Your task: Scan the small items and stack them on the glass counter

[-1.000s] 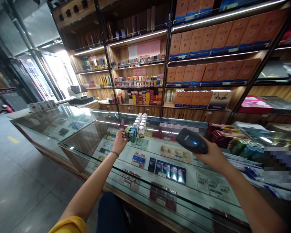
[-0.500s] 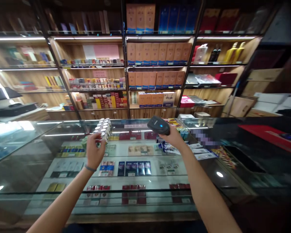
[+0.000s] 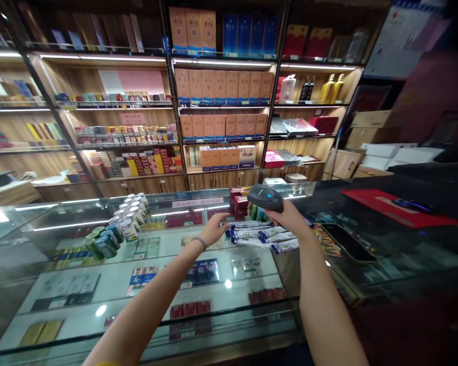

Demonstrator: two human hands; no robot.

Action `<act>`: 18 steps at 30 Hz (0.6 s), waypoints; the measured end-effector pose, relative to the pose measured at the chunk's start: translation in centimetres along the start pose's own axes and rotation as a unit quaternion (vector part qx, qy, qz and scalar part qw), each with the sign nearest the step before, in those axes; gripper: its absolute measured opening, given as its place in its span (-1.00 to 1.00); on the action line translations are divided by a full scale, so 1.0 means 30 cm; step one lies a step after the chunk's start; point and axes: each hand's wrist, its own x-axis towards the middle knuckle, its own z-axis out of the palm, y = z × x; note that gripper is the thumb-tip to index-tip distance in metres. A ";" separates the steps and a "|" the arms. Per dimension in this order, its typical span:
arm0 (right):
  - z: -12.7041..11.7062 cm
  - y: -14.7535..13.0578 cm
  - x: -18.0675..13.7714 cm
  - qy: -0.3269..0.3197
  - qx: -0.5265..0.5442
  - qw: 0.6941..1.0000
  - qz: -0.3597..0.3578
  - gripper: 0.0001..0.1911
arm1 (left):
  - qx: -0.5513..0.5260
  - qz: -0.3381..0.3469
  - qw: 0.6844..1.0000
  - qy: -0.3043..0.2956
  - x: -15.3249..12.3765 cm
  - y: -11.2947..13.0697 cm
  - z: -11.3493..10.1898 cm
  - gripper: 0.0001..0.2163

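My right hand (image 3: 292,218) grips a dark handheld barcode scanner (image 3: 265,197) with a lit blue dot, held above the counter. My left hand (image 3: 213,229) reaches over the glass with fingers stretched and nothing visible in them. Just right of its fingertips lie several blue-and-white sticks or slim packets (image 3: 248,234). Behind these stands a stack of red packets (image 3: 239,205), with small green containers (image 3: 256,212) partly hidden by the scanner. To the left, silvery-white lidded cans (image 3: 132,213) stand in a slanting group, with green cans (image 3: 103,241) at its near end.
The glass display counter (image 3: 229,300) holds cigarette-like packs on inner shelves. At right are a black phone (image 3: 349,244), small colourful packets (image 3: 328,241) and a red mat (image 3: 377,206) bearing a dark mouse (image 3: 414,204). Shelving with boxes (image 3: 225,86) and bottles stands behind.
My left hand has left the white cans and moved right, close to the blue-and-white packets. The view has turned right. The scanner stays in my right hand.
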 end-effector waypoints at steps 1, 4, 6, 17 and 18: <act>-0.011 0.007 -0.004 0.009 0.003 1.000 0.000 -0.71 | -0.004 -0.003 1.000 0.011 0.020 0.000 0.022 -0.67; -0.051 0.025 -0.018 0.044 0.023 0.999 0.008 -0.73 | 0.002 0.010 0.999 0.034 0.091 0.027 0.069 -0.70; -0.076 0.036 -0.026 0.074 0.028 0.997 0.014 -0.71 | 0.013 0.033 0.999 0.024 0.150 0.059 0.098 -0.69; -0.098 0.063 -0.031 0.101 0.026 0.994 0.022 -0.73 | 0.139 0.111 0.984 -0.012 0.327 0.110 0.283 -0.48; -0.097 0.064 -0.032 0.098 0.023 0.995 0.020 -0.74 | 0.138 0.109 0.984 -0.004 0.321 0.111 0.282 -0.51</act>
